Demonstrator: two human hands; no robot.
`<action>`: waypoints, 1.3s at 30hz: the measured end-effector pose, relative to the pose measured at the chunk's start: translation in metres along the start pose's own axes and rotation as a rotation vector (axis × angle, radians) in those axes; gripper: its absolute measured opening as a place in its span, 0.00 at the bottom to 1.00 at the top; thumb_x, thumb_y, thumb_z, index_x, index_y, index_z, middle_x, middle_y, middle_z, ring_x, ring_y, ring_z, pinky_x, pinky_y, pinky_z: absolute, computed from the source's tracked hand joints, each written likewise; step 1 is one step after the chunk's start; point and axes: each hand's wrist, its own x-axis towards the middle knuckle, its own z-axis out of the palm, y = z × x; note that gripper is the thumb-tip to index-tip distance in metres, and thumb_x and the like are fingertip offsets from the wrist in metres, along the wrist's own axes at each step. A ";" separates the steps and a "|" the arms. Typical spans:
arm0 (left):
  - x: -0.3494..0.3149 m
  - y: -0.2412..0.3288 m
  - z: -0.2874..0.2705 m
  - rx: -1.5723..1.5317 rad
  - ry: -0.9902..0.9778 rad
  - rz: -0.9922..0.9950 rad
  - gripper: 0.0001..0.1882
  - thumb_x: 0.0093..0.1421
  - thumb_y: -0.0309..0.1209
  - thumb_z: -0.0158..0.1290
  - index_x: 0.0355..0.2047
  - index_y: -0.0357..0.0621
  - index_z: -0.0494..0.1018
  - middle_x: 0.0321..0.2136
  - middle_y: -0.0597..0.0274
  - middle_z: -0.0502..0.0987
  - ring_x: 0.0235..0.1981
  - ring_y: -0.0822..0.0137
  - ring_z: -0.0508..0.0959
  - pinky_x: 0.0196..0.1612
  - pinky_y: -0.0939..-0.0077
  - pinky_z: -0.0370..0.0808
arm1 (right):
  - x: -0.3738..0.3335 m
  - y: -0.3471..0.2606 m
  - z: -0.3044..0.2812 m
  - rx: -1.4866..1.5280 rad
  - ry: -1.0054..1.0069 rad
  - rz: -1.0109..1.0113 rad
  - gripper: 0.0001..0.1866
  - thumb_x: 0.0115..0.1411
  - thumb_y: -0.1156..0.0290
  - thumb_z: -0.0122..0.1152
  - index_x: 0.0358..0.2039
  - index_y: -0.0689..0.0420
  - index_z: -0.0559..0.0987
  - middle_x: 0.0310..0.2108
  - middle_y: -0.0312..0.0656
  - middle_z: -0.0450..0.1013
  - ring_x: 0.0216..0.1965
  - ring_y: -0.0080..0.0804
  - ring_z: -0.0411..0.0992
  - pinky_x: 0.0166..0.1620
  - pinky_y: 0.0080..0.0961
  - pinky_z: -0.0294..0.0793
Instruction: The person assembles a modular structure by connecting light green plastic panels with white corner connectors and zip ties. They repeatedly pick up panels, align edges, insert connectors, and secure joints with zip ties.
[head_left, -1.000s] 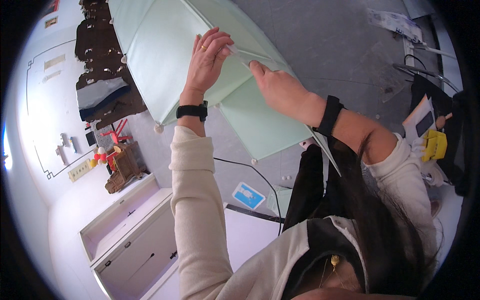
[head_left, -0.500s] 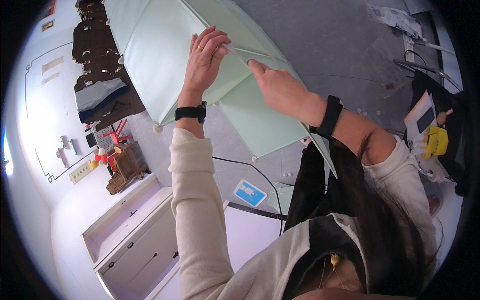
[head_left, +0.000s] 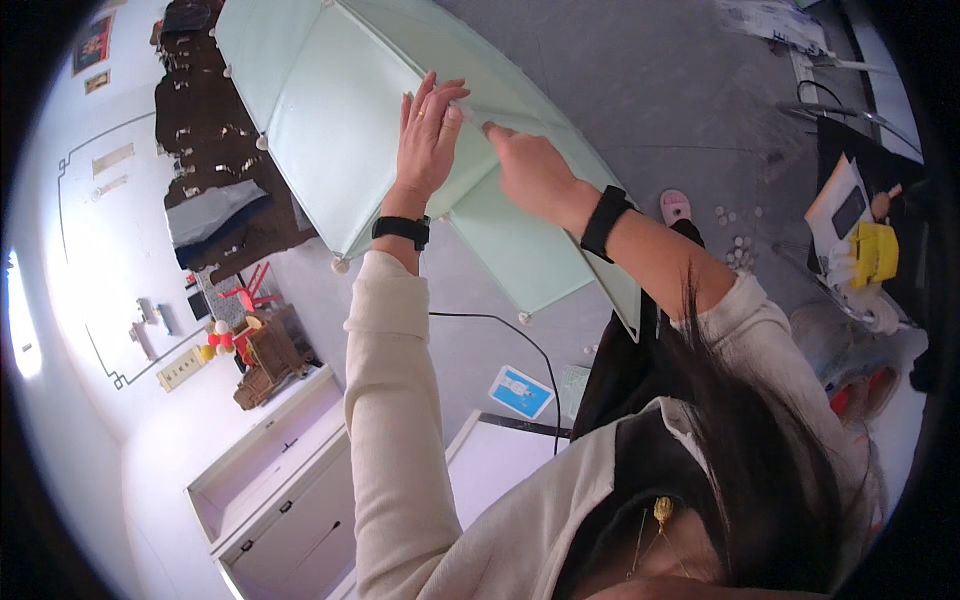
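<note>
1. Pale-green fabric of an open umbrella (head_left: 330,130) fills the far left and centre of the scene; its canopy spreads from the upper edge down toward the right, with small white tips at the rib ends.
2. Left hand (head_left: 428,140) lies flat against the canopy, fingers together and pointing far, palm pressed on the cloth; a black watch (head_left: 401,229) circles its wrist above a cream sleeve (head_left: 385,400).
3. Right hand (head_left: 530,170) sits just beside the left, its fingers curled and pinched on a thin rib or fold of the canopy; a black band (head_left: 604,222) wraps the wrist, the sleeve pushed back up the forearm.
4. Near left, a white cabinet (head_left: 270,500) with dark handles stands below a wicker basket (head_left: 268,360) and a red folding frame (head_left: 248,290); a black cable (head_left: 500,340) loops across the grey floor beside a blue-and-white card (head_left: 520,391).
5. Far right, a yellow object (head_left: 876,253) rests among papers; a pink slipper (head_left: 676,207) lies on the floor nearby.
</note>
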 end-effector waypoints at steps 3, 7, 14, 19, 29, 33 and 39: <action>0.001 0.009 -0.007 -0.039 -0.031 -0.008 0.17 0.65 0.39 0.35 0.47 0.51 0.71 0.53 0.65 0.69 0.65 0.57 0.53 0.66 0.53 0.38 | -0.003 -0.002 -0.012 0.021 -0.134 0.119 0.17 0.53 0.74 0.51 0.44 0.68 0.67 0.39 0.60 0.72 0.41 0.56 0.72 0.43 0.41 0.73; 0.032 0.020 -0.033 0.061 -0.198 -0.082 0.22 0.66 0.43 0.34 0.40 0.46 0.76 0.45 0.60 0.76 0.58 0.60 0.65 0.66 0.60 0.41 | -0.071 -0.005 -0.042 0.219 -0.044 0.073 0.31 0.56 0.60 0.57 0.54 0.66 0.63 0.52 0.59 0.65 0.53 0.51 0.65 0.56 0.39 0.63; 0.081 0.032 -0.009 -0.046 -0.376 -0.227 0.27 0.64 0.52 0.35 0.44 0.46 0.76 0.36 0.62 0.80 0.43 0.62 0.76 0.50 0.71 0.66 | -0.224 -0.013 -0.042 0.142 0.107 0.090 0.25 0.55 0.61 0.59 0.50 0.63 0.69 0.49 0.52 0.68 0.50 0.49 0.67 0.56 0.45 0.63; 0.086 0.034 0.006 -0.017 -0.492 -0.056 0.26 0.66 0.51 0.33 0.49 0.50 0.73 0.43 0.63 0.77 0.46 0.62 0.73 0.52 0.72 0.66 | -0.222 -0.005 -0.017 0.252 0.279 0.148 0.17 0.55 0.69 0.59 0.44 0.63 0.73 0.44 0.50 0.71 0.46 0.46 0.70 0.51 0.39 0.71; 0.097 0.030 0.005 -0.065 -0.575 0.113 0.23 0.68 0.44 0.32 0.51 0.48 0.72 0.46 0.60 0.75 0.50 0.58 0.71 0.54 0.68 0.64 | -0.217 -0.006 -0.009 0.114 0.236 0.059 0.18 0.52 0.75 0.62 0.43 0.67 0.72 0.43 0.53 0.72 0.45 0.46 0.73 0.49 0.39 0.76; 0.100 0.031 0.004 -0.024 -0.613 0.116 0.24 0.68 0.44 0.31 0.53 0.46 0.69 0.52 0.58 0.71 0.55 0.57 0.67 0.58 0.65 0.60 | -0.212 -0.005 -0.014 0.138 0.185 0.068 0.19 0.51 0.75 0.63 0.43 0.68 0.72 0.42 0.52 0.72 0.45 0.46 0.73 0.48 0.40 0.76; 0.102 0.028 0.007 -0.015 -0.608 0.184 0.23 0.68 0.42 0.32 0.55 0.45 0.68 0.54 0.58 0.69 0.57 0.55 0.65 0.59 0.64 0.60 | -0.213 -0.003 -0.014 0.160 0.187 0.064 0.18 0.51 0.75 0.63 0.42 0.68 0.73 0.42 0.52 0.73 0.44 0.45 0.74 0.48 0.40 0.76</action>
